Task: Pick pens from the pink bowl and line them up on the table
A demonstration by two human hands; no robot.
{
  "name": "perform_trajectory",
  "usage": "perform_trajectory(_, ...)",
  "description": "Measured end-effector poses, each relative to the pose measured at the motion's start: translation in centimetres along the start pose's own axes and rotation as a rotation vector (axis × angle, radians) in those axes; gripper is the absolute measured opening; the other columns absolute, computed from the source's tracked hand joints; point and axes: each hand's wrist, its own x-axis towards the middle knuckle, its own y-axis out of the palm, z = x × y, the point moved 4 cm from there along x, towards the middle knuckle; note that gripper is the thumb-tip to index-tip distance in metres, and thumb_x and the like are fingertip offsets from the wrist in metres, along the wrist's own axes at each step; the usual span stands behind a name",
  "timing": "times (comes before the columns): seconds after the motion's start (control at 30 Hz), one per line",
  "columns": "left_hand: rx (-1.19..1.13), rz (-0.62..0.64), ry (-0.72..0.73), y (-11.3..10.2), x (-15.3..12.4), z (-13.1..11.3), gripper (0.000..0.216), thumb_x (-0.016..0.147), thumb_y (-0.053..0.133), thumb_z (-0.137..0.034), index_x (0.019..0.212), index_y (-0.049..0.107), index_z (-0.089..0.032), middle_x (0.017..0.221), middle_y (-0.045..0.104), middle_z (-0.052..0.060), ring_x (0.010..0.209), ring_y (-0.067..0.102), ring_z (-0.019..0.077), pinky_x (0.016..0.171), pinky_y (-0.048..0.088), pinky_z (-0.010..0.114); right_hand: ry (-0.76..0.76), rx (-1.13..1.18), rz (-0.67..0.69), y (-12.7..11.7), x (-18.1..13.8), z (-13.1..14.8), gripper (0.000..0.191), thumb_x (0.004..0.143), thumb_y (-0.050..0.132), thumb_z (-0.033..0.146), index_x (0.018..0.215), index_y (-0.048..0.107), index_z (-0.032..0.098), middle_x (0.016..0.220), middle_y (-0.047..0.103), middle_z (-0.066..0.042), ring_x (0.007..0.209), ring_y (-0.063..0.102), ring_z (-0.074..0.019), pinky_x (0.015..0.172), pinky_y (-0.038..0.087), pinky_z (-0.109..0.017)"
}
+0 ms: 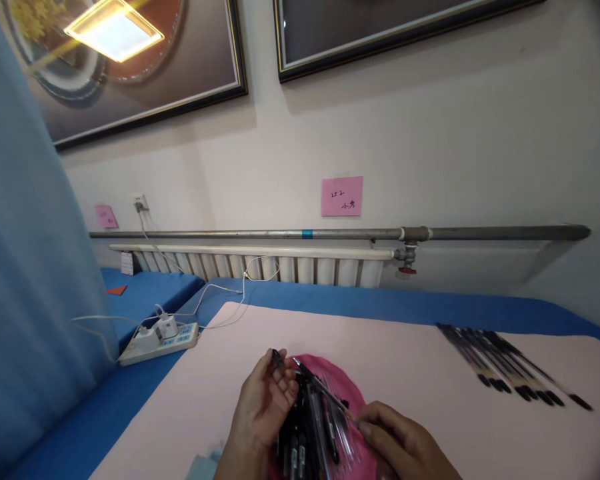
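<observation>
My left hand (270, 393) is palm up over the left rim of a pink basket (353, 387), with a small black pen cap (277, 358) pinched between thumb and fingers. My right hand (403, 437), at the basket's right side, grips the rear end of a slim pen (325, 389). Its bare tip points up and left toward my left hand, a short way from the cap. Below both hands, the basket holds black pen parts (295, 447) and clear plastic tubes (347, 440). My forearms and the frame's lower edge hide part of the basket.
A row of pens (510, 367) lies on the pink sheet (405, 360) at the right. A power strip (160, 343) with white chargers and cables sits on the blue surface at left. Behind are a radiator (305, 269) and pipe; a blue curtain (30, 267) hangs left.
</observation>
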Motion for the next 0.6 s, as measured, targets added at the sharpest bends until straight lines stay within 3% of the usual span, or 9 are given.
perform_trajectory(0.33,0.025,0.006,-0.02,-0.2,0.0,-0.1,0.022,0.087,0.046,-0.023,0.078,0.061,-0.009,0.062,0.059,0.006,0.054,0.057,0.0119,0.049,0.046,0.02,-0.03,-0.034,-0.012,0.0,-0.5,1.0,0.031,0.078,0.054,0.049,0.067,0.056,0.02,0.056,0.044,0.004,0.051,0.039,-0.0096,0.047,0.031,-0.02)
perform_trajectory(0.6,0.064,-0.04,0.092,-0.4,0.0,-0.2,0.012,0.082,0.054,-0.018,0.076,0.061,-0.011,0.057,0.058,0.002,0.049,0.055,0.0097,0.05,0.046,0.021,-0.042,-0.054,0.063,0.1,0.1,1.0,0.037,0.072,0.057,0.056,0.064,0.057,0.02,0.054,0.046,0.003,0.054,0.044,-0.012,0.05,0.033,-0.021)
